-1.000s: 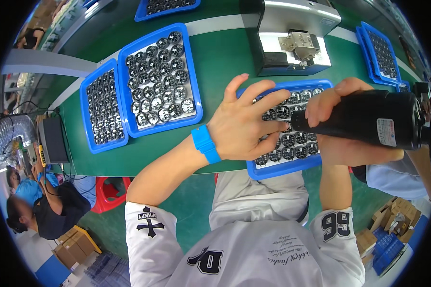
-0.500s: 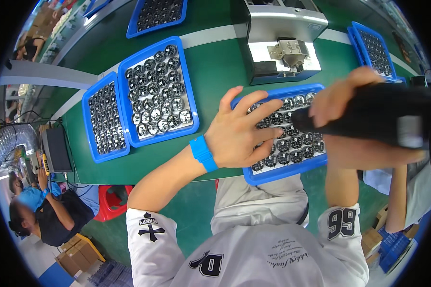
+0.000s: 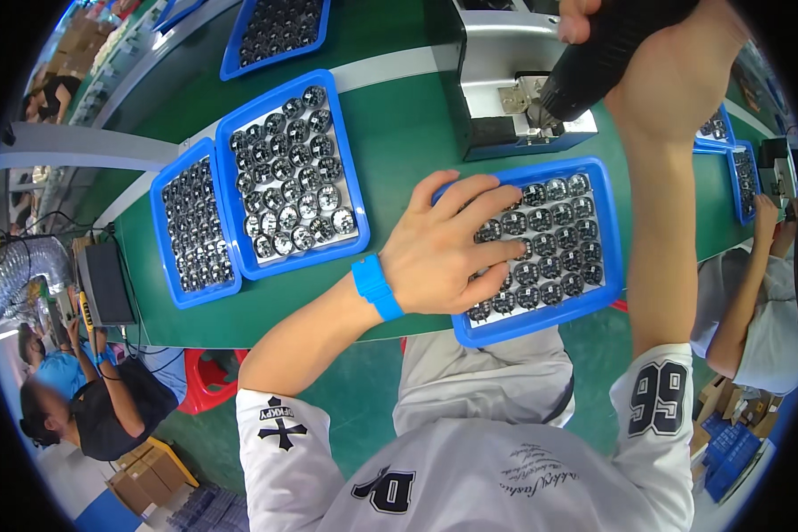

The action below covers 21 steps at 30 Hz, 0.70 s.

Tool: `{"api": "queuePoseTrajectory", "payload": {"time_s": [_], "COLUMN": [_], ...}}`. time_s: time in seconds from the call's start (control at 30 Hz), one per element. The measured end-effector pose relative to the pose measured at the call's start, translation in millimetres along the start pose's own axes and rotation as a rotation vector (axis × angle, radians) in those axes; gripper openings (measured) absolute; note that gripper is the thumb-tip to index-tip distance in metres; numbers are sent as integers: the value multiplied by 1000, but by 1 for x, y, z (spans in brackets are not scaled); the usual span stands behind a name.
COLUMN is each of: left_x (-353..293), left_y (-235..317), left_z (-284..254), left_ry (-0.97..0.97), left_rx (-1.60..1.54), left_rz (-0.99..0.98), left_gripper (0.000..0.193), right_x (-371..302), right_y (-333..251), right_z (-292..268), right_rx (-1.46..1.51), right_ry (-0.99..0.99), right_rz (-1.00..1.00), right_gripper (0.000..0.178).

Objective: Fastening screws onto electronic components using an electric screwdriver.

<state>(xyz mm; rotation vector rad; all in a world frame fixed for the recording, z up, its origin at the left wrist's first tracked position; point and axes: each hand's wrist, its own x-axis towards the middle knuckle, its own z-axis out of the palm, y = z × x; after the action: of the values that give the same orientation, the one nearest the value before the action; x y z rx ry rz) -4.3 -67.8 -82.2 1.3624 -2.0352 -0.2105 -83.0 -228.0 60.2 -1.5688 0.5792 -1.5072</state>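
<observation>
My right hand (image 3: 678, 84) is wrapped round a black electric screwdriver (image 3: 610, 55), held slanting with its nose down at the metal fixture on the front of a grey-and-black screw feeder (image 3: 496, 133). The bit itself is too small to make out. Below the feeder lies a blue tray (image 3: 545, 321) with rows of round, shiny black-and-silver parts (image 3: 548, 241) on a white sheet. My left hand (image 3: 448, 248), a blue band on its wrist, reaches over the tray's left side. Its fingers are spread, the tips down on parts in the left rows, and it hides some of them.
Two more blue trays (image 3: 360, 229) of similar parts stand side by side on the green bench (image 3: 399, 115) to the left. Another tray (image 3: 230, 66) sits at the back. A co-worker's arm (image 3: 743, 324) is at the right; a person in black (image 3: 106, 403) sits at the left.
My right hand has swung the screwdriver up and away from over the tray to the feeder. The left hand has stayed almost where it was, on the tray.
</observation>
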Motion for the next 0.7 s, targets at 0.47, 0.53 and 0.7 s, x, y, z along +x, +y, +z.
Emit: {"api": "queuePoseTrajectory", "payload": {"time_s": [0.47,0.53,0.7], "left_x": [-8,-8,-7], "left_y": [-6,-7,-5], "left_z": [4,4,6], "left_ry": [19,15,50], "left_rx": [-47,-47,-30], "left_rz": [0,-4,4], "left_gripper": [27,28,22], "right_x": [-101,-108,-110], "right_y": [-11,-4,12], "right_z": [-91,-91,-93], "right_rx": [503,488,517], "right_ry": [-357,-361,-382], "right_rz": [347,337,345], "right_gripper": [117,118,125]}}
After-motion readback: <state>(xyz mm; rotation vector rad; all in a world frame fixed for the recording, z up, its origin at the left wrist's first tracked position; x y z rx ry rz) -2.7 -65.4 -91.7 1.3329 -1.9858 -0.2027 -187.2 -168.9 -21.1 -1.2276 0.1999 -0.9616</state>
